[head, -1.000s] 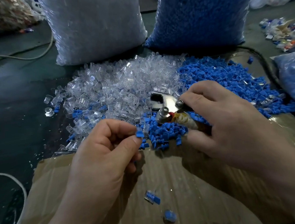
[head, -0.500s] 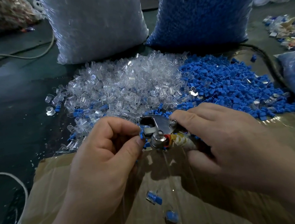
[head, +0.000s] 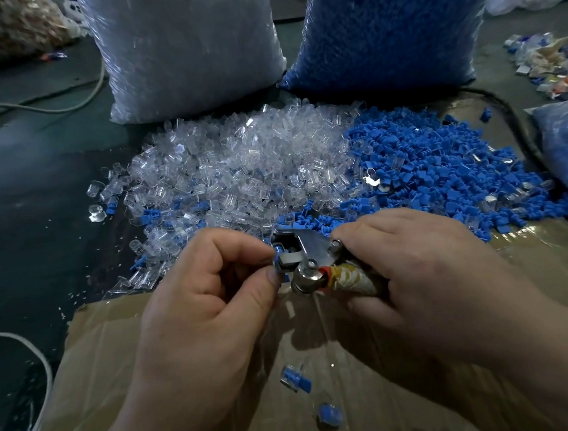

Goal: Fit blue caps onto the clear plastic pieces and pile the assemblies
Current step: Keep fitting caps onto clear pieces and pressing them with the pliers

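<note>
Blue caps (head: 441, 165) heaped beside clear plastic pieces (head: 237, 161). A silver metal tool (head: 304, 251) with a red-and-yellow handle over brown cardboard (head: 116, 347).

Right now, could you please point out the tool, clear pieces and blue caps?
tool (head: 312, 243): head view, steel plate.
clear pieces (head: 238, 171): head view, heap's middle.
blue caps (head: 442, 169): head view, heap's middle.

Clear pieces (head: 238, 164) heaped beside blue caps (head: 442, 169); two capped assemblies (head: 294, 378) on cardboard.

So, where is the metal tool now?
Centre of the head view: the right hand grips the metal tool above the cardboard, its front end at the blue cap the left hand pinches.
</note>
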